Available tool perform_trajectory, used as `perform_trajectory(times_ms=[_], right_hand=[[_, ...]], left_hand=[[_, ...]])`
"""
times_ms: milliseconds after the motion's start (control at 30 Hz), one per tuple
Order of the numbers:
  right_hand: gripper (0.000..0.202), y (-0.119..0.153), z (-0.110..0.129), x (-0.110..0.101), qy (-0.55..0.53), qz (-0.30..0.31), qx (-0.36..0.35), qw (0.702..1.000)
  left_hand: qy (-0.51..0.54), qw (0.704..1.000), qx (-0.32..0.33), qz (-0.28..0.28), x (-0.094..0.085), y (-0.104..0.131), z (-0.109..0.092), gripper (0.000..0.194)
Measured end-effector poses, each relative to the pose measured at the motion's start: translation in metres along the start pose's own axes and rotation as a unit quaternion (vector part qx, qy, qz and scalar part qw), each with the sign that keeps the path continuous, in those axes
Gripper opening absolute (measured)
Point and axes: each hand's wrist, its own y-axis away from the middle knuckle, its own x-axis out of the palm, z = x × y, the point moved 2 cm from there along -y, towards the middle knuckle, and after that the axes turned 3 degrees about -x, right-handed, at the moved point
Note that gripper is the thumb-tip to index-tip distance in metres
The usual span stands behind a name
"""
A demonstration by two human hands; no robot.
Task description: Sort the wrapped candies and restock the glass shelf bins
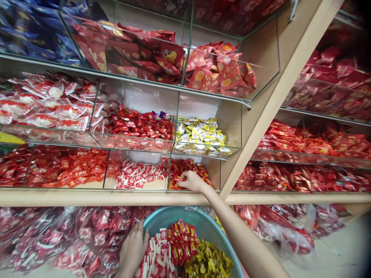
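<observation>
My right hand [190, 181] reaches into the bottom right glass compartment, its fingers closed over red and yellow wrapped candies [203, 172]; what is between the fingertips is too small to name. Below the shelf, my left hand [135, 245] rests at the left rim of a teal basket [220, 227], fingers partly hidden and blurred. Inside the basket lie white and red candies [158, 256], red candies [184, 239] and yellow-green candies [210, 262] in separate heaps.
Glass-fronted shelves hold red packets [223, 69], yellow-white candies [199, 133] and red candies [142, 125]. A slanting wooden post [278, 92] stands right of my right hand. Plastic bags of candies [98, 235] lie under the wooden shelf edge [87, 198].
</observation>
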Motion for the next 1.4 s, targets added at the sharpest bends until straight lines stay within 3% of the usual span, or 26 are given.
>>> perform_trajectory(times_ms=[200,500,1400], right_hand=[[0.029,0.001,0.000,0.011,-0.048,0.045,0.019,0.998],[0.036,-0.004,0.006,0.006,0.032,0.074,0.028,0.996],[0.020,-0.004,0.026,0.001,0.112,0.118,0.024,0.986]], left_hand=[[-0.010,1.000,0.005,0.002,-0.002,0.002,-0.002,0.046],[-0.013,1.000,0.007,-0.014,0.000,0.002,0.000,0.044],[-0.016,1.000,0.012,-0.015,0.002,0.001,0.001,0.046]])
